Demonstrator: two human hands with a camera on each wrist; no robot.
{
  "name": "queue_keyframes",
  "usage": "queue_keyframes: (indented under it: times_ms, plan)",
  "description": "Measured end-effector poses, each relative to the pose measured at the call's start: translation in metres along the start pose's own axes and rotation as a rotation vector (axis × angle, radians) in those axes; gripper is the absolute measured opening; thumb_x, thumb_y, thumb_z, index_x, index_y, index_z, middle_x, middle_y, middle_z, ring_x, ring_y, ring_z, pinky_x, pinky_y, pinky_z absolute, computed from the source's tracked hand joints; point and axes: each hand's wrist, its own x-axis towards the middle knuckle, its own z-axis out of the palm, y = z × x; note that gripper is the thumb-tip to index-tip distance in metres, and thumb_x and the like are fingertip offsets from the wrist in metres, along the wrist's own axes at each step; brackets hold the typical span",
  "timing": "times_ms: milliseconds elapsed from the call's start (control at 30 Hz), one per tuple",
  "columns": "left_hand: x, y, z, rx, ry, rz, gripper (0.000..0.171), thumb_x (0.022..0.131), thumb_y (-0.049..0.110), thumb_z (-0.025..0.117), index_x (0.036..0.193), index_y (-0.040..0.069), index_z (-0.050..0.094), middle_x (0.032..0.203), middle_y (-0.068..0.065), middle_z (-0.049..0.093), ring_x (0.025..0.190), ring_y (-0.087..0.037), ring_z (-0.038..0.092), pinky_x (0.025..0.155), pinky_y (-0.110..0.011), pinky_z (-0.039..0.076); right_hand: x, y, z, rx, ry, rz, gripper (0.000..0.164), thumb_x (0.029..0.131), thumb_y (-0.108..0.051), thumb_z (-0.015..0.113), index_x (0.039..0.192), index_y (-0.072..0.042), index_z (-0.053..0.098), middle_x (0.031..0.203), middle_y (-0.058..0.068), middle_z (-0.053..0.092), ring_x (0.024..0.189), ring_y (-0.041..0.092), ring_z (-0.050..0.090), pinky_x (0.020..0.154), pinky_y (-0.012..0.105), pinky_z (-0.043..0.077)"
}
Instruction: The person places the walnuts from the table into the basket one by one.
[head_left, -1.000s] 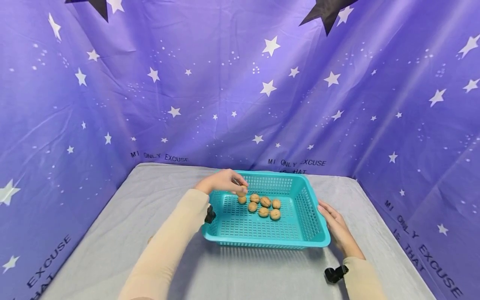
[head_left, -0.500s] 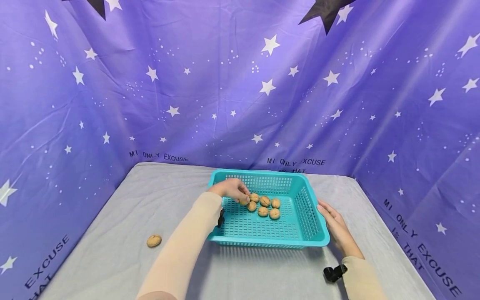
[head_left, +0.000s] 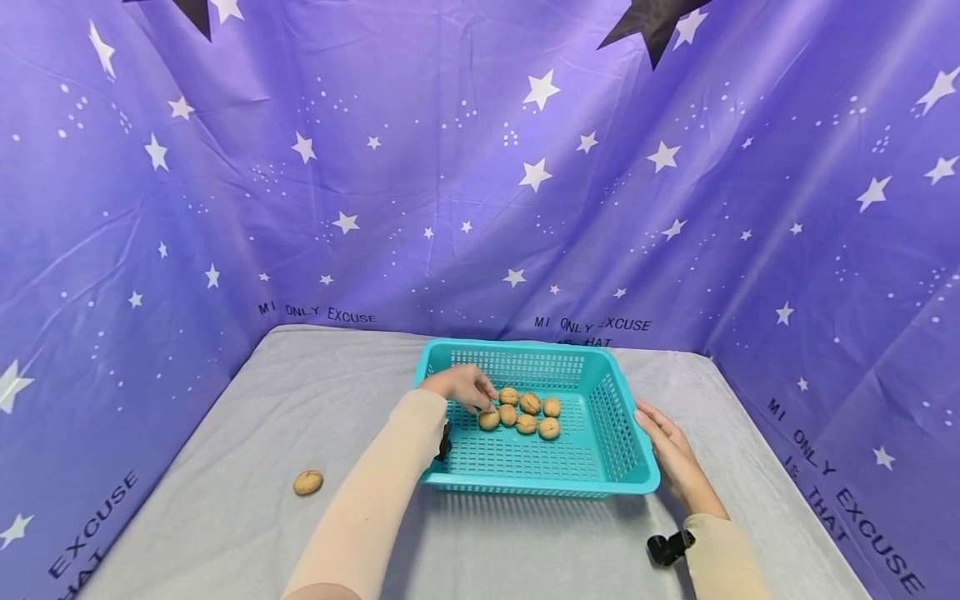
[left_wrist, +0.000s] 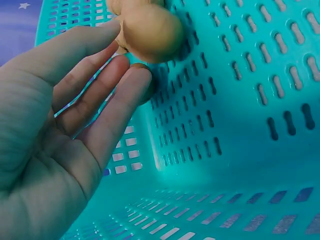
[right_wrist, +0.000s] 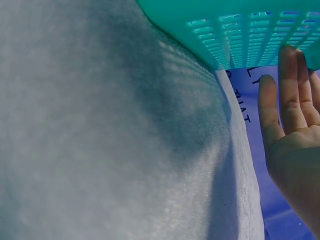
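Note:
Inside the turquoise plastic basket (head_left: 517, 483), several walnuts (head_left: 530, 403) lie in two rough rows. My left hand (head_left: 467, 388) is down in the basket at their left end, beside the leftmost near walnut (head_left: 489, 420). In the left wrist view its fingers are loosely extended, and the thumb tip is at a walnut (left_wrist: 152, 34) without a grip on it. Another brown, rounded thing (left_wrist: 145, 85) is partly hidden behind the fingertips. My right hand (head_left: 675, 454) rests with straight fingers against the basket's right outer side; the right wrist view shows these fingers (right_wrist: 289, 85) extended.
A single walnut (head_left: 308, 482) lies on the grey cloth-covered table (head_left: 247, 417), left of my left sleeve. Purple star-printed curtains (head_left: 480, 208) enclose the table at the back and both sides.
My left hand has lowered a walnut into the basket and let it go among the others. The left arm has shifted right, uncovering the lone walnut on the table. The right hand stays put.

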Motion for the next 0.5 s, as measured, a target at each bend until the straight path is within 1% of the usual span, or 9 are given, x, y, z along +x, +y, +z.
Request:
queue_keyframes:
  times_ms: [267,400,500]
  plan:
    - [-0.003,0.0,-0.003,-0.041,-0.016,0.008,0.028,0.094,0.01,0.071,0.122,0.005,0.07,0.109,-0.003,0.071,0.102,-0.021,0.068,0.085,-0.034,0.058,0.0,-0.002,0.001,-0.006,-0.003,0.002,0.066,0.106,-0.039,0.05,0.155,0.002,0.031,0.116,-0.02,0.059,0.103,0.002,0.062,0.083,0.024,0.055]
    - [-0.005,0.003,-0.009,-0.036,-0.031,0.034,0.03,0.095,0.011,0.069,0.125,0.005,0.069,0.112,-0.003,0.07,0.104,-0.021,0.067,0.086,-0.035,0.058,0.0,-0.001,0.0,-0.009,-0.006,-0.001,0.067,0.106,-0.04,0.05,0.155,0.002,0.031,0.116,-0.019,0.059,0.102,0.002,0.062,0.083,0.024,0.055]
    - [-0.009,0.006,-0.015,-0.024,-0.041,0.062,0.034,0.095,0.013,0.069,0.128,0.005,0.067,0.114,-0.003,0.069,0.103,-0.019,0.066,0.088,-0.037,0.057,0.0,-0.001,0.0,-0.014,0.005,0.004,0.067,0.105,-0.041,0.051,0.154,0.002,0.033,0.115,-0.019,0.06,0.102,0.002,0.063,0.082,0.025,0.055]
